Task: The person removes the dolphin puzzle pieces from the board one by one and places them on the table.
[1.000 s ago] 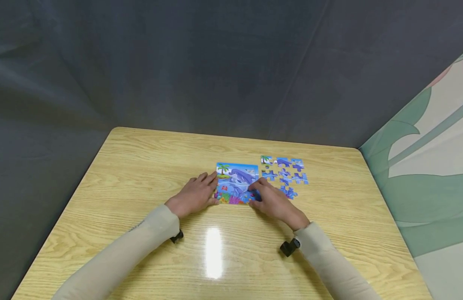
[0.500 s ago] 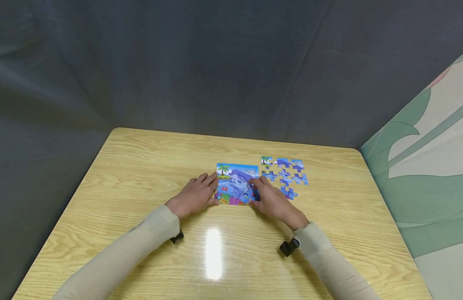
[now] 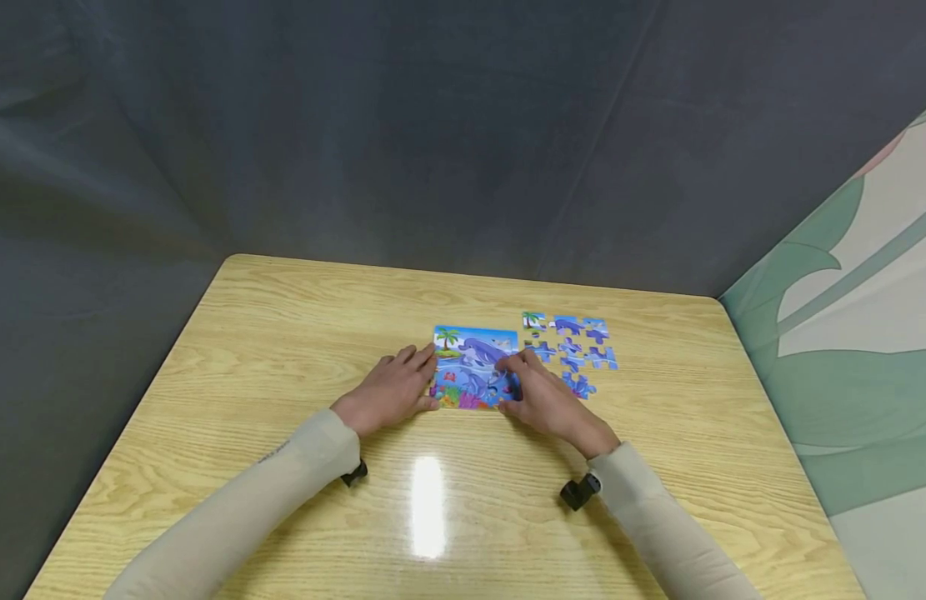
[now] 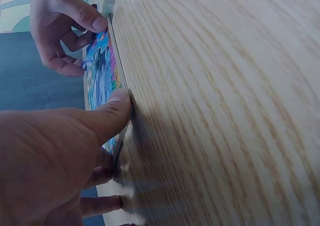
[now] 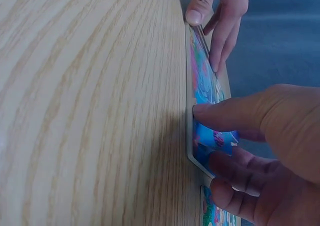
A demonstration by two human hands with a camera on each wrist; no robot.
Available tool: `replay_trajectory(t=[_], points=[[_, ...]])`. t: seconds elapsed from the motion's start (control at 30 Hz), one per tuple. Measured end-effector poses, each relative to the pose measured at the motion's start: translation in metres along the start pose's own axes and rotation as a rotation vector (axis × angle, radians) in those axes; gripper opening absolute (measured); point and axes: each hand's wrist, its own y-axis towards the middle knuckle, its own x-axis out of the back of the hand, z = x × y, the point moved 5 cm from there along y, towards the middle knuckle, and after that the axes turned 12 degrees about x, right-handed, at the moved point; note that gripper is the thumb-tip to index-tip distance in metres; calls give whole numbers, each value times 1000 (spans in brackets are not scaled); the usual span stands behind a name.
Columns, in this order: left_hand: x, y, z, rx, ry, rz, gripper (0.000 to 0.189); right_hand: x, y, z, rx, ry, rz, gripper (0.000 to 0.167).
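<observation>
A dolphin jigsaw puzzle point(image 3: 463, 367) in a thin tray lies flat on the table. My left hand point(image 3: 391, 389) rests at its left side, fingers fairly straight along the edge; in the left wrist view its thumb point(image 4: 117, 103) presses on the near rim. Over the lower right of the picture, my right hand point(image 3: 548, 404) holds a blue puzzle piece point(image 5: 220, 121) between thumb and index finger, the piece tilted up from the picture. The index fingertip is partly hidden in the right wrist view. The other right fingers curl beside the tray's right edge.
Right of the tray lie several loose puzzle pieces point(image 3: 571, 354) in loose rows, close to my right knuckles. The wooden table point(image 3: 297, 308) ends at a dark curtain point(image 3: 432, 142) behind, and a patterned wall covering point(image 3: 868, 375) stands on the right.
My right index finger and thumb have shifted slightly at the lower right of the picture, and more of the blue there shows now. The left hand and the loose pieces stay put.
</observation>
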Motion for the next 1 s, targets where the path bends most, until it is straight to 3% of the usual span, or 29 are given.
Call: replay_trajectory(t=[0.6,1.0], points=[[0,0,-1,-5,0,8,79,7,-5,-7,-16,122,-59,17],[-1,0,0,-4,-1,6,79,32,-19,-19,-51,99,-135,24]])
